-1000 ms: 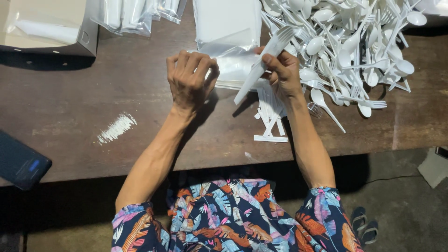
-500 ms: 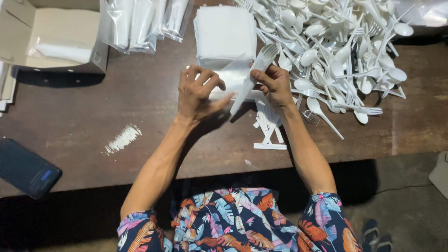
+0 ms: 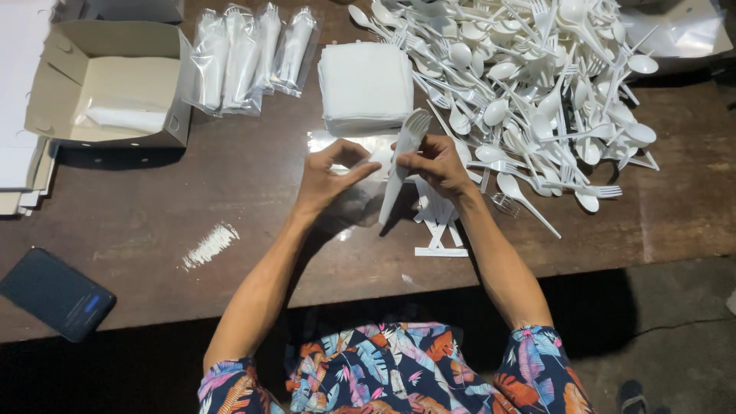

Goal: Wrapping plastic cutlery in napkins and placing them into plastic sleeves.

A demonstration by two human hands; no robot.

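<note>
My right hand (image 3: 435, 163) grips white plastic cutlery (image 3: 403, 162), a fork with its tines pointing up toward the napkin stack. My left hand (image 3: 331, 173) pinches the edge of a clear plastic sleeve (image 3: 360, 150) lying on the brown wooden table (image 3: 253, 192), just left of the cutlery. A stack of white napkins (image 3: 366, 86) sits just beyond both hands. A big heap of white plastic spoons and forks (image 3: 537, 84) spreads to the right of my right hand.
Several packed clear cutlery bags (image 3: 245, 57) lie at the back left beside an open cardboard box (image 3: 111, 84). A dark phone (image 3: 55, 294) rests at the near left edge. Thin white plastic strips (image 3: 438, 226) lie under my right wrist. A white smear (image 3: 208, 245) marks the table.
Both hands have drawn slightly toward me from the napkin stack. My left hand's fingers moved from a spread grip to a pinch on the clear sleeve. The cutlery stands more upright.
</note>
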